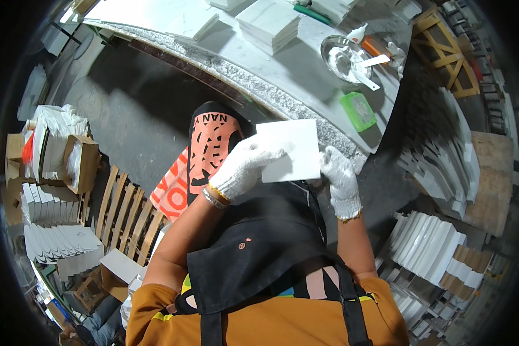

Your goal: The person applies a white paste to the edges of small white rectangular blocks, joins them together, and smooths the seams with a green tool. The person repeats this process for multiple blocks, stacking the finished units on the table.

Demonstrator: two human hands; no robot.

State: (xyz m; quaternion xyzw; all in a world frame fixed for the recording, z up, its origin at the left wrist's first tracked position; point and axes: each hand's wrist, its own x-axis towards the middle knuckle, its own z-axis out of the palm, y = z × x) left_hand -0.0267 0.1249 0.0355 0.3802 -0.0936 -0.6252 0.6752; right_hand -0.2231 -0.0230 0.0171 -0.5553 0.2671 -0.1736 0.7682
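In front of my apron I hold a white square tile (299, 147), its plain face turned up. My left hand (242, 166), in a white knit glove, grips the tile's left side with the thumb on top. The gloved right hand (340, 179) has its curled fingers at the right edge; its fingertips are partly hidden behind the tile. Beyond them, on a marble-look table (236, 63), lie a green-sided block (357, 111) and a metal bowl (324, 52) of white paste with white spatulas (375, 60) in it.
Stacks of white tiles (269, 26) and an orange-handled thing (376, 49) sit on the table, which has a rough, crumbly near edge. Cartons (81, 167) and a wooden pallet (121, 207) stand at left, stacked white slabs (427, 245) at right. Another person's legs (104, 317) show lower left.
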